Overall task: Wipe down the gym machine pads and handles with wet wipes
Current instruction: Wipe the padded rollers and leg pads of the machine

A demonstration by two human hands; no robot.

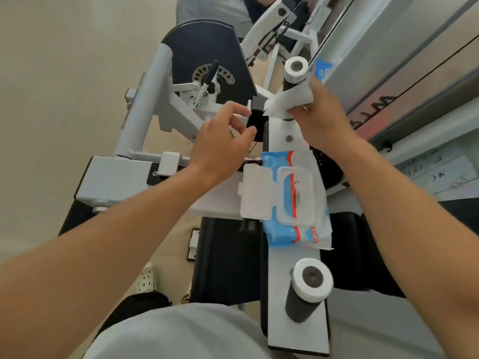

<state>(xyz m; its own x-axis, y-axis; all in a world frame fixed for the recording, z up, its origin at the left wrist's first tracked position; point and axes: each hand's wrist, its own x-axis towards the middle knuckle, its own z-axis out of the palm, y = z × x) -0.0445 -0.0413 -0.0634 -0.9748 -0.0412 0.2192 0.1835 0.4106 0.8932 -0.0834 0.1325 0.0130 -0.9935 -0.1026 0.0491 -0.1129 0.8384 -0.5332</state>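
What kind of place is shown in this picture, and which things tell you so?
Most likely a gym. A white machine frame carries a dark pad with a ring of adjustment holes, and two black handles with white end caps stand on its arm.

From my remote seat, the wet wipe [290, 101] and right hand [321, 117] hid the far handle's [295, 71] grip, the wipes pack's [295, 200] label print was too small to read, and the near handle's [308, 294] base stayed unclear.
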